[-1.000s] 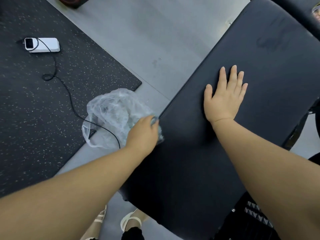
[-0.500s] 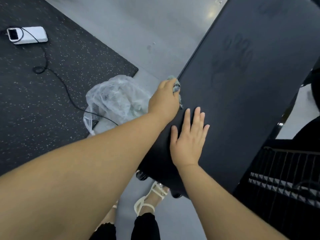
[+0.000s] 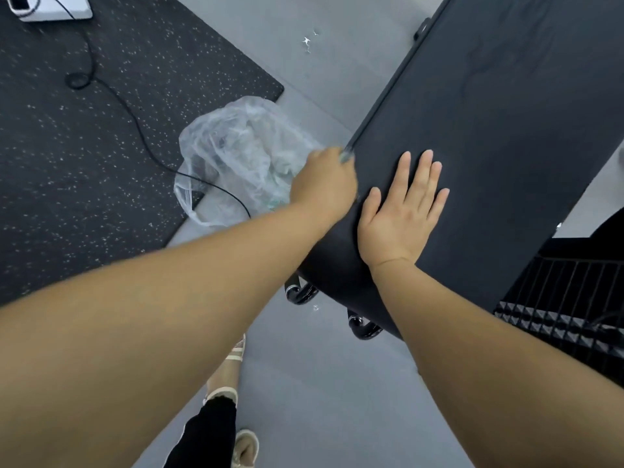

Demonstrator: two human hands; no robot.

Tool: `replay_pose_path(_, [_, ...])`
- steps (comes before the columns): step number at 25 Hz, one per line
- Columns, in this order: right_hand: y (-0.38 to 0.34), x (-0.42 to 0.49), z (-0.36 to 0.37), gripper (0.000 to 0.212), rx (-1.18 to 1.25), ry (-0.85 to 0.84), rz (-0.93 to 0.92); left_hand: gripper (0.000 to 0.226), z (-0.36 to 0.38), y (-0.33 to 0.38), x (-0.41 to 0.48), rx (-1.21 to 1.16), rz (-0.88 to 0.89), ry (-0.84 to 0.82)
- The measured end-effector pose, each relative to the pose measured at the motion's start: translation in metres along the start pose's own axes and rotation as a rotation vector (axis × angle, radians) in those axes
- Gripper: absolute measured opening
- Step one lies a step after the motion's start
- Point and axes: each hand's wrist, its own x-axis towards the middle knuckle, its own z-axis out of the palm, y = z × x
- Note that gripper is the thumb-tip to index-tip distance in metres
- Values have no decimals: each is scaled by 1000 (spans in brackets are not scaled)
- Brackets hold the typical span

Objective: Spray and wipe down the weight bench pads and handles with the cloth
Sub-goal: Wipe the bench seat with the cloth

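Note:
A long black bench pad [image 3: 499, 136] runs from the lower middle to the upper right. My left hand [image 3: 326, 182] grips a small grey-green cloth [image 3: 346, 157] against the pad's left side edge; only a corner of the cloth shows past the fingers. My right hand [image 3: 403, 211] lies flat on the top of the pad near its lower end, fingers straight and spread a little. Two chromed bench frame tubes [image 3: 300, 293] curve out under the pad's end.
A crumpled clear plastic bag [image 3: 236, 153] lies on the grey floor left of the bench. A speckled black rubber mat [image 3: 101, 136] carries a white device [image 3: 50, 6] and a black cable [image 3: 135, 119]. Black metal equipment [image 3: 567, 298] stands at the right. My sandalled feet [image 3: 233, 393] are below.
My left hand with the cloth has slid back down the pad's side edge toward me. My right hand stays flat near the pad's lower end. The camera has shifted slightly.

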Motion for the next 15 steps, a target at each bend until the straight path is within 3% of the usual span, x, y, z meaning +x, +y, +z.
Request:
replay_pose_path(5, [2, -1, 2, 60, 2, 26, -10, 35, 9, -9, -24, -21, 31, 94])
replay_pose_path(10, [2, 0, -2, 58, 11, -19, -27, 32, 7, -64, -84, -37, -129, 93])
replay_pose_path(15, [35, -45, -3, 54, 129, 34, -215, 34, 12, -69, -92, -141, -252, 55])
